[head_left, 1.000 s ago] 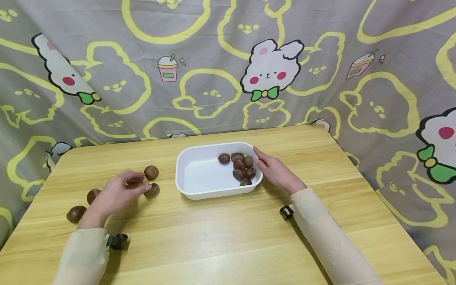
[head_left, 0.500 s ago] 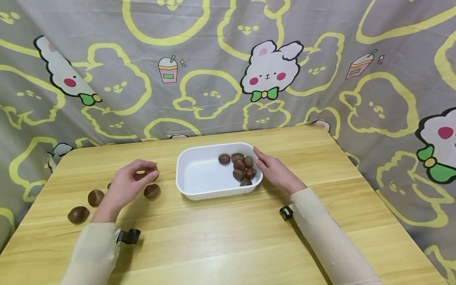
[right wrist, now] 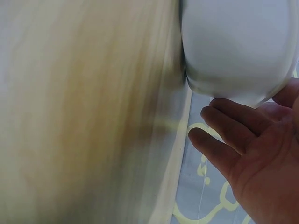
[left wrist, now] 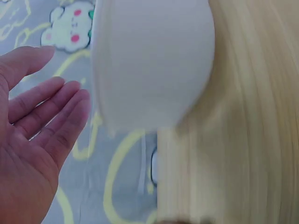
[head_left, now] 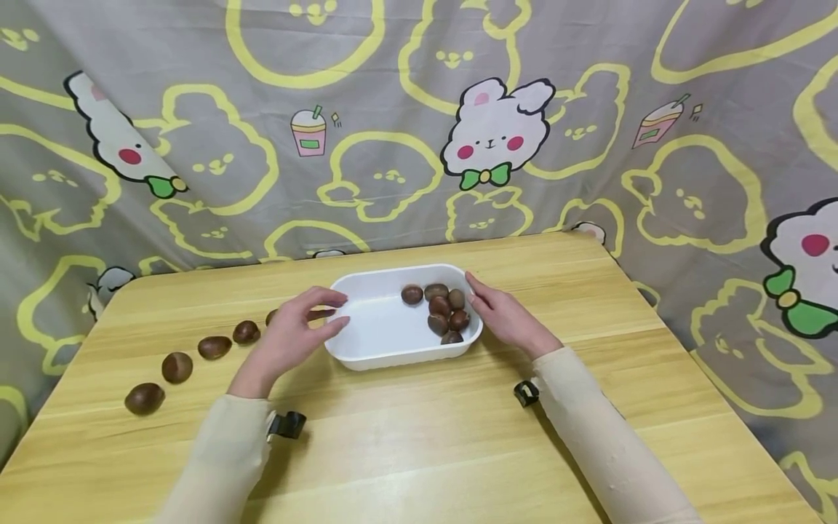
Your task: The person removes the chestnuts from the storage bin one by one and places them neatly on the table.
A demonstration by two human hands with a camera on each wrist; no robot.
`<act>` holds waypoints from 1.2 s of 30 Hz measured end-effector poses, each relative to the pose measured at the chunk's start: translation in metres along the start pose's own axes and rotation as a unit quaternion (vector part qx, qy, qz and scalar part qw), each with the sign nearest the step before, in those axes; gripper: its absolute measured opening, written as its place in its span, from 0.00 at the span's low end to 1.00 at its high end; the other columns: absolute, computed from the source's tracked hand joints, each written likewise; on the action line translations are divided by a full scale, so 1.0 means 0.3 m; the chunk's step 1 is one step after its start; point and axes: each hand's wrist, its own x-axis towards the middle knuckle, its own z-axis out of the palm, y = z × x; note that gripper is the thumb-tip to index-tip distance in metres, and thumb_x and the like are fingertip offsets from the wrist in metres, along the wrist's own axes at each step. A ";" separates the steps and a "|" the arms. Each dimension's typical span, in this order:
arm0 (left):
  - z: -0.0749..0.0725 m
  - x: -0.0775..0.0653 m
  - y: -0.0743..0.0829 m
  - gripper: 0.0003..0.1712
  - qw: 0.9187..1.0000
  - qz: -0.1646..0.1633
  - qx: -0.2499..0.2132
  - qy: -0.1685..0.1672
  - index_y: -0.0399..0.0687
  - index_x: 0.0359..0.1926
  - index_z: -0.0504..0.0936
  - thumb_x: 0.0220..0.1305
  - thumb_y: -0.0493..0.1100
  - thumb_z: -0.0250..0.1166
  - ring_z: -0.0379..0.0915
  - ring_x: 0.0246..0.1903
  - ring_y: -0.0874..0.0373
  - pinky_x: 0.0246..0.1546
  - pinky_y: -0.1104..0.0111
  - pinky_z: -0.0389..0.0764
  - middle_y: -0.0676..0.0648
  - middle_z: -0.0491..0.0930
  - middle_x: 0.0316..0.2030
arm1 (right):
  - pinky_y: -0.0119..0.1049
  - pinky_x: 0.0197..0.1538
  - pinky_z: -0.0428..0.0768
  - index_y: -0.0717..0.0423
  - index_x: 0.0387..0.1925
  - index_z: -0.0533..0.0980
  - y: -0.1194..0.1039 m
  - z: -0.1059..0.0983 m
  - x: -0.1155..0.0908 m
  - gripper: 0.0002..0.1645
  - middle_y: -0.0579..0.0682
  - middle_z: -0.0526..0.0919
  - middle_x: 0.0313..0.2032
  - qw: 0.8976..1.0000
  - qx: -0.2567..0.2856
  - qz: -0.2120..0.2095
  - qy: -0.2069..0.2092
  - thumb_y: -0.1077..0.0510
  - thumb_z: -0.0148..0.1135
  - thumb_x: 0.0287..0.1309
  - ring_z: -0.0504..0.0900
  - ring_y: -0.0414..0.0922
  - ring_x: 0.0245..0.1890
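Note:
A white plastic tray point(head_left: 393, 359) sits on the table with several brown chestnuts point(head_left: 439, 304) gathered at its right end. At that end my right hand point(head_left: 511, 318) holds the rim, thumb over the edge. The right wrist view shows its other fingers point(right wrist: 222, 123) stretched out beside the outer wall. My left hand point(head_left: 293, 336) is at the tray's left end, fingertips over the rim. Nothing is between its spread thumb and fingers in the left wrist view. Behind it, a slanting row of chestnuts point(head_left: 214, 347) lies on the table, partly hidden by the hand.
The wooden table point(head_left: 419, 451) runs back to a grey curtain point(head_left: 386, 80) with cartoon bears and cups. More curtain hangs along the right side. The nearest loose chestnut point(head_left: 145, 399) lies at the left of the table.
My left hand has moved right, from among the loose chestnuts to the tray's left rim, uncovering chestnuts in the row. The right hand and the chestnuts in the tray stay put.

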 end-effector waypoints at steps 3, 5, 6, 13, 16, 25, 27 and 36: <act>0.055 0.034 -0.002 0.17 1.000 0.013 -0.022 -0.018 0.51 0.46 0.76 0.56 0.47 0.64 0.72 0.45 0.54 0.48 0.63 0.72 0.53 0.75 0.43 | 0.43 0.62 0.54 0.39 0.67 0.48 0.000 -0.002 0.000 0.29 0.48 0.55 0.64 1.000 0.001 -0.005 0.001 0.47 0.39 0.67 0.56 0.47 0.62; 0.088 0.054 0.013 0.17 0.999 0.022 -0.036 -0.030 0.50 0.46 0.76 0.56 0.47 0.64 0.72 0.45 0.55 0.48 0.63 0.72 0.54 0.74 0.43 | 0.43 0.62 0.54 0.39 0.67 0.48 -0.001 -0.003 -0.001 0.29 0.48 0.55 0.64 1.000 0.002 -0.004 0.001 0.47 0.39 0.67 0.56 0.47 0.62; 0.102 0.064 0.021 0.16 0.998 0.028 -0.042 -0.033 0.50 0.46 0.76 0.56 0.46 0.65 0.72 0.45 0.56 0.48 0.63 0.72 0.54 0.74 0.43 | 0.43 0.62 0.54 0.38 0.67 0.48 -0.002 -0.004 -0.001 0.29 0.48 0.55 0.64 1.000 0.002 -0.005 0.001 0.47 0.40 0.67 0.56 0.47 0.62; 0.188 0.126 0.072 0.18 0.996 0.053 -0.056 -0.045 0.43 0.46 0.75 0.54 0.40 0.66 0.72 0.45 0.54 0.47 0.63 0.72 0.49 0.75 0.43 | 0.43 0.62 0.55 0.39 0.67 0.49 -0.003 -0.011 0.001 0.29 0.48 0.56 0.64 1.000 -0.001 -0.004 0.003 0.48 0.40 0.67 0.57 0.47 0.62; 0.226 0.147 0.082 0.17 0.995 0.060 -0.050 -0.058 0.43 0.46 0.75 0.54 0.40 0.66 0.71 0.46 0.55 0.48 0.65 0.72 0.49 0.75 0.43 | 0.43 0.62 0.56 0.41 0.67 0.50 0.000 -0.014 0.002 0.29 0.49 0.57 0.63 1.000 -0.007 -0.007 0.005 0.48 0.40 0.67 0.57 0.47 0.62; 0.330 0.197 0.085 0.21 0.993 0.043 -0.004 -0.108 0.38 0.47 0.76 0.53 0.42 0.67 0.70 0.47 0.51 0.48 0.63 0.71 0.46 0.74 0.45 | 0.43 0.62 0.55 0.39 0.67 0.48 0.001 -0.008 -0.002 0.29 0.48 0.55 0.64 1.000 0.000 -0.002 -0.002 0.47 0.39 0.67 0.56 0.46 0.62; 0.345 0.205 0.082 0.21 0.992 0.037 0.014 -0.116 0.38 0.47 0.76 0.52 0.42 0.67 0.71 0.46 0.51 0.48 0.64 0.71 0.46 0.74 0.44 | 0.43 0.62 0.55 0.39 0.67 0.48 -0.001 -0.006 -0.003 0.29 0.48 0.55 0.64 1.000 0.002 0.000 -0.004 0.47 0.39 0.67 0.56 0.46 0.62; 0.383 0.251 0.078 0.21 0.983 0.024 0.103 -0.150 0.44 0.47 0.77 0.51 0.43 0.67 0.69 0.46 0.59 0.49 0.69 0.68 0.52 0.75 0.44 | 0.43 0.62 0.55 0.41 0.67 0.49 -0.008 -0.003 -0.001 0.29 0.48 0.55 0.64 1.000 0.003 0.000 -0.002 0.47 0.39 0.67 0.56 0.46 0.62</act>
